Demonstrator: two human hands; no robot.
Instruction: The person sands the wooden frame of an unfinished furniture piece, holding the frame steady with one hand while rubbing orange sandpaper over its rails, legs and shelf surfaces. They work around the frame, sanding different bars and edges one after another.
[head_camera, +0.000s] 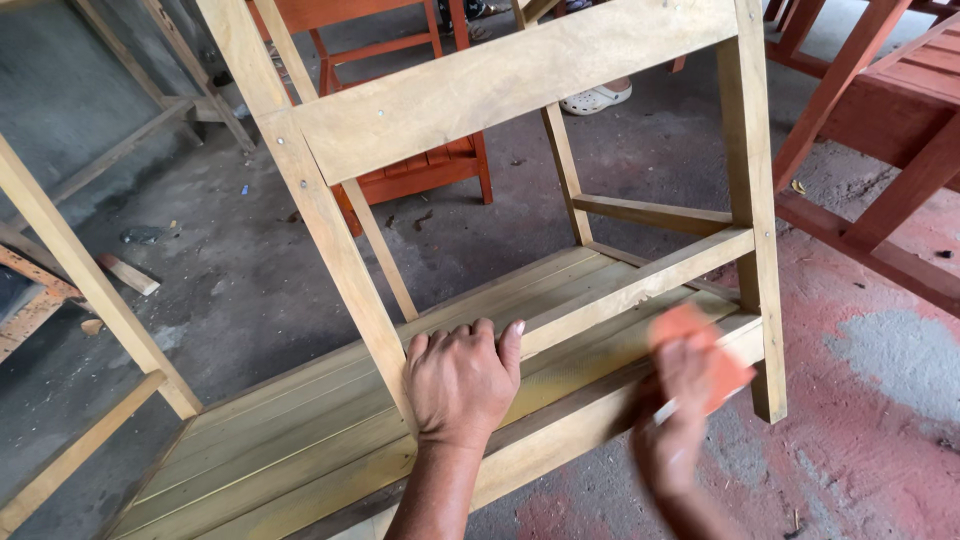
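left hand (462, 378): fingers flat and spread on the wooden frame (600, 300); keeps it steady
right hand (680, 400): blurred; fingers closed around orange sandpaper (700, 345); better rub along the grain

Unpainted pale wooden bench frame (560, 300) lying on its side, orange sandpaper sheet (700, 350) against its edge

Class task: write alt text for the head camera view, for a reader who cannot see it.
A person's left hand presses flat on the slatted seat of a bare wooden chair frame lying on its side, while the blurred right hand holds an orange sanding sheet against the frame's lower rail. Orange-painted furniture stands behind on the concrete floor.
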